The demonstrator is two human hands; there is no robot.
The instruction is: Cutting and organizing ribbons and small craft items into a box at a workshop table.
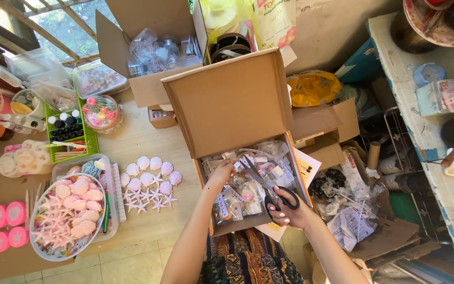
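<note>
Right fingers (279, 210) clamped through black scissors (269, 186), blades angled up-left toward left hand (222, 172) pinching clear packets (237, 194) in cardboard box (227, 105).

Box mouth: cardboard box (227, 100) open toward the person, raised flap walling its far side.
Inside: clear packets (240, 197) crowd it, no bare bottom.
Left: shell shapes (151, 181) dot the counter (132, 142).
Right: bag clutter (342, 210) blocks.

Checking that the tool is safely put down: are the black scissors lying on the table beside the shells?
No, the right hand holds the black-handled scissors over the open cardboard box.
</note>
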